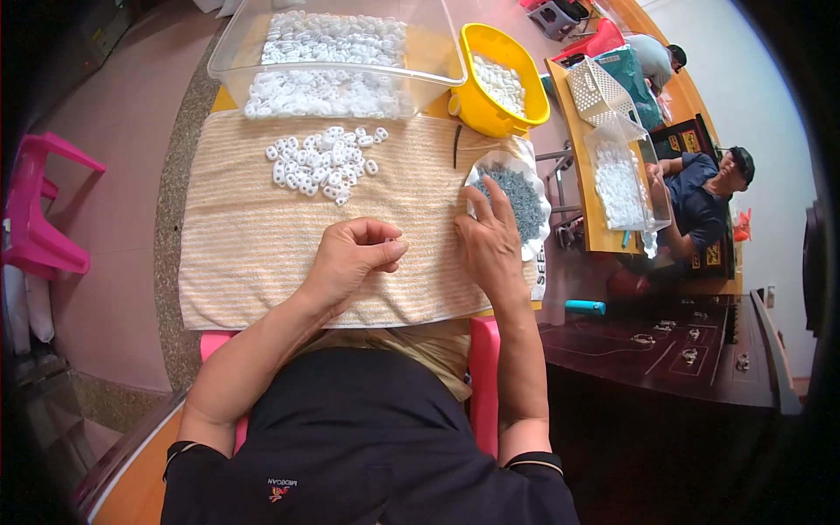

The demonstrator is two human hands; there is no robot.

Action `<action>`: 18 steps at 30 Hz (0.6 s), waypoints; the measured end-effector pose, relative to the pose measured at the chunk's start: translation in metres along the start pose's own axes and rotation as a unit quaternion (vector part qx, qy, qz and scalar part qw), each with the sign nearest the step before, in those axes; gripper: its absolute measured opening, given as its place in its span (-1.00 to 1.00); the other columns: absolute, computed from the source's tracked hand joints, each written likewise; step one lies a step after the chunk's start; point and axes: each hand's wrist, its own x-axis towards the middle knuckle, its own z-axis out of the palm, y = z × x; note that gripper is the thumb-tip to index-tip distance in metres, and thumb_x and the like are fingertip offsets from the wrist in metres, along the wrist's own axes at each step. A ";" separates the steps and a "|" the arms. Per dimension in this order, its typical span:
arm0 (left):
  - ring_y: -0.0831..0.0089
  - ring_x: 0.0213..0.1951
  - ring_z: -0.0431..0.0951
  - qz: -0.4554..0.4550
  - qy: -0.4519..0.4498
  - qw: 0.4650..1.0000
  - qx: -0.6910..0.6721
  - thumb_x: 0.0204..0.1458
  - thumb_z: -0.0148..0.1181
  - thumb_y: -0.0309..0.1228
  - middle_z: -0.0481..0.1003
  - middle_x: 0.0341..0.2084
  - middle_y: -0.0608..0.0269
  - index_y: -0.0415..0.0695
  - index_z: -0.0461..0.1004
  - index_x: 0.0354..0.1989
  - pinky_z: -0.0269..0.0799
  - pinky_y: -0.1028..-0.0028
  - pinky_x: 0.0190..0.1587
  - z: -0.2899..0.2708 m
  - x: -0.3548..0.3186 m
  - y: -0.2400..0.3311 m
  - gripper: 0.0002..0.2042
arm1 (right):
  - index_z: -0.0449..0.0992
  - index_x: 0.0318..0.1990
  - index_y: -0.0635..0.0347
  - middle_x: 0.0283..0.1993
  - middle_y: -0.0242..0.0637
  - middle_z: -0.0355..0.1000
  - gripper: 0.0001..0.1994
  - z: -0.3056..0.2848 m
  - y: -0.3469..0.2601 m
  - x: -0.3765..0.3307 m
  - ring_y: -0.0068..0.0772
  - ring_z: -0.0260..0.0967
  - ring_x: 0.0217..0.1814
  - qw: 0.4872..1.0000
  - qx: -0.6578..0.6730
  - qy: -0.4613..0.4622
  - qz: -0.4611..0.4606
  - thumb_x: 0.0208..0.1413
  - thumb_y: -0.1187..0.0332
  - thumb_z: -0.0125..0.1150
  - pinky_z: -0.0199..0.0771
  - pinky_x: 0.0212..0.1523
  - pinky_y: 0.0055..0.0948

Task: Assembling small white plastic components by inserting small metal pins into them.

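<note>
Over the striped towel (pixel 262 254), my left hand (pixel 354 258) is closed, thumb against curled fingers; a tiny thing may show at the fingertips, too small to name. My right hand (pixel 494 249) reaches over a white scalloped dish (pixel 544 197), its fingers apart and their tips at a heap of small grey metal pieces (pixel 521 197), perhaps screws. Beyond my left hand lies a loose pile of small white oval plastic parts (pixel 324 162), each with dark holes. A thin black strip (pixel 457 146) rests on the towel left of the dish.
A clear plastic bin (pixel 429 70) of many white parts stands at the far edge, beside a yellow basket (pixel 472 87) with more. Pink stool (pixel 44 201) at left. At right, a person (pixel 700 197) sits at another table (pixel 573 157) with a tub of white pieces.
</note>
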 end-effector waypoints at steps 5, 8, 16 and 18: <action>0.58 -0.46 0.51 0.005 -0.001 1.000 -0.001 -0.02 0.32 -0.54 0.53 -0.48 0.29 -0.20 0.51 -0.31 0.48 0.59 -0.37 -0.002 0.000 -0.001 -0.87 | 0.53 -0.43 0.27 0.14 -0.15 0.31 -0.91 0.004 0.003 0.004 0.01 0.06 0.36 0.999 -0.016 -0.010 -0.027 -0.09 0.50 0.11 0.06 0.35 -0.11; 0.58 -0.46 0.51 0.003 -0.002 1.000 -0.005 -0.02 0.31 -0.54 0.53 -0.48 0.29 -0.21 0.51 -0.30 0.48 0.59 -0.37 -0.001 0.000 -0.001 -0.87 | 0.53 -0.45 0.28 0.15 -0.17 0.31 -0.88 0.009 0.007 0.006 -0.04 0.05 0.38 0.997 -0.059 -0.018 -0.052 -0.06 0.46 0.07 0.03 0.37 -0.08; 0.57 -0.47 0.52 0.007 0.003 1.000 0.000 -0.02 0.31 -0.55 0.53 -0.48 0.27 -0.23 0.51 -0.30 0.48 0.59 -0.37 -0.002 0.000 -0.002 -0.87 | 0.59 -0.45 0.21 0.01 -0.26 0.37 -0.83 -0.012 -0.006 0.021 -0.17 0.11 0.30 0.978 -0.128 -0.102 -0.126 -0.06 0.38 0.06 -0.05 0.40 -0.10; 0.57 -0.47 0.52 0.004 0.005 1.000 -0.003 -0.02 0.31 -0.55 0.53 -0.48 0.28 -0.23 0.50 -0.29 0.48 0.59 -0.37 -0.002 0.000 -0.002 -0.86 | 0.61 -0.47 0.16 -0.08 -0.30 0.40 -0.83 -0.015 -0.007 0.026 -0.21 0.16 0.23 0.971 -0.128 -0.142 -0.145 -0.07 0.38 0.07 -0.04 0.38 -0.12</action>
